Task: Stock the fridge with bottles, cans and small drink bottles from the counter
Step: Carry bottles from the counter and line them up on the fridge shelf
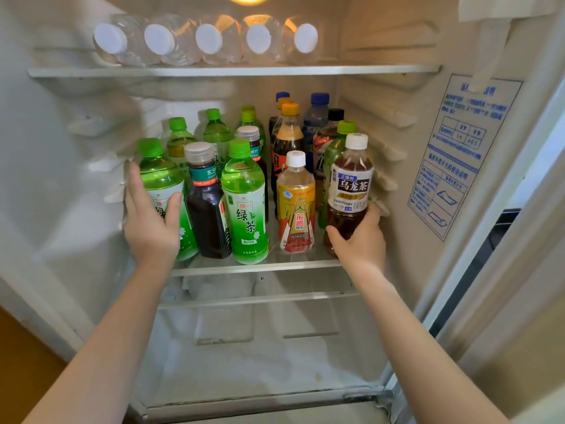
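Bottles stand steadier, we judge, if our left hand, wrapped round the green tea bottle at the middle shelf's left front, and our right hand, clasped on the oolong tea bottle at its right front, slide each in upright without knocking neighbours.

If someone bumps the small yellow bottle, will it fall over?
It could tip: the yellow bottle stands upright, tall and narrow, near the front edge of the shelf. It looks full, so probably heavy for its size and steadier. The green bottle beside it might stop a fall that way.
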A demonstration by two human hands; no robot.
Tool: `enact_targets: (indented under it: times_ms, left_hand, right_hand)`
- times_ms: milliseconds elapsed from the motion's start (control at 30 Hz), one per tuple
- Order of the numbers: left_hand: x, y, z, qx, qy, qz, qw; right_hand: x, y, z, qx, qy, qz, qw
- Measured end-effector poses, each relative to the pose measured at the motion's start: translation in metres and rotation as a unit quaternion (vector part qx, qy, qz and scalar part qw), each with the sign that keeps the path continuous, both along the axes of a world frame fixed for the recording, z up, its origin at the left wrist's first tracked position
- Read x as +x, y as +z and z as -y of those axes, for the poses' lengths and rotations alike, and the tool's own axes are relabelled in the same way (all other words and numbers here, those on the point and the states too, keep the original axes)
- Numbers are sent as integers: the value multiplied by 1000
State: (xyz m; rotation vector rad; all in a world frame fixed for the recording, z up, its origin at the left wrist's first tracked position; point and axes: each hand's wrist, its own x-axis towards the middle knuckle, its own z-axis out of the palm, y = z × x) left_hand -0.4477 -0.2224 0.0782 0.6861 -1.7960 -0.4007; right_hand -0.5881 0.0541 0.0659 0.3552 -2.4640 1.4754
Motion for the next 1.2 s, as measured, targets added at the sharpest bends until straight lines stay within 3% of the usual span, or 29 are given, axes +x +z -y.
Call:
enact_targets:
  times_ms: [267, 700, 967, 1100, 1200]
  left_hand:
    - [-4, -3, 2, -18, 4, -6, 1000]
    - [-5, -5, -1, -13, 5, -26, 1000]
    - [0, -1, -6, 8, -18, -19, 1000]
    - [0, 13, -28, 58, -27, -86, 994]
    - [-3, 37, -60, -43, -16, -142, 989]
  right_hand:
    - [-7, -3, -8, -62, 80, 1, 995]
    - [-9, -6, -12, -66, 106, -23, 992]
    - [-2, -27, -20, -160, 78, -36, 983]
    - [-1, -33, -24, -169, 88, -44, 981]
    - [0, -30, -26, -155, 95, -56, 982]
